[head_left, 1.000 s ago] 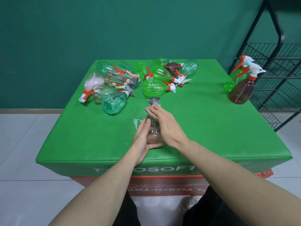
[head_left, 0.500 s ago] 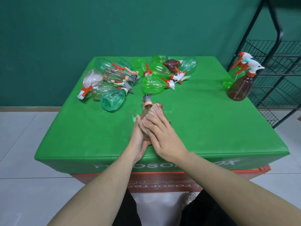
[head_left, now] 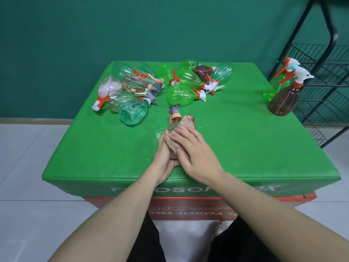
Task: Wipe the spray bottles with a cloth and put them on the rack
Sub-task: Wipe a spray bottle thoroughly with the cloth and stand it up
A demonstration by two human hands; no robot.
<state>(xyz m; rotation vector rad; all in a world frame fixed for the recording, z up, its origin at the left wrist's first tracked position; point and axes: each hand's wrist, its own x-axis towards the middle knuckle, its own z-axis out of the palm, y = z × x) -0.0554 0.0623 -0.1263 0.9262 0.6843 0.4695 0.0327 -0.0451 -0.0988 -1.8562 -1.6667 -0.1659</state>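
Observation:
A clear spray bottle (head_left: 174, 118) with a grey nozzle and orange collar lies tilted away from me near the front middle of the green table (head_left: 245, 148). My left hand (head_left: 166, 157) grips its base from the left. A brownish striped cloth (head_left: 182, 135) is wrapped over the bottle's body, and my right hand (head_left: 196, 154) presses it there with fingers spread. Most of the bottle is hidden under the cloth and hands. A pile of several green, clear and brown spray bottles (head_left: 181, 91) lies at the back of the table.
A brown bottle (head_left: 283, 99) and a green bottle (head_left: 273, 86) stand upright at the table's right edge. A black wire rack (head_left: 324, 76) stands just right of them. A small wet patch (head_left: 158, 134) marks the cloth cover left of my hands.
The bottle went from upright to tilted away from me. The cloth, earlier bunched at the neck, now covers the body, and my right hand has slid down over it.

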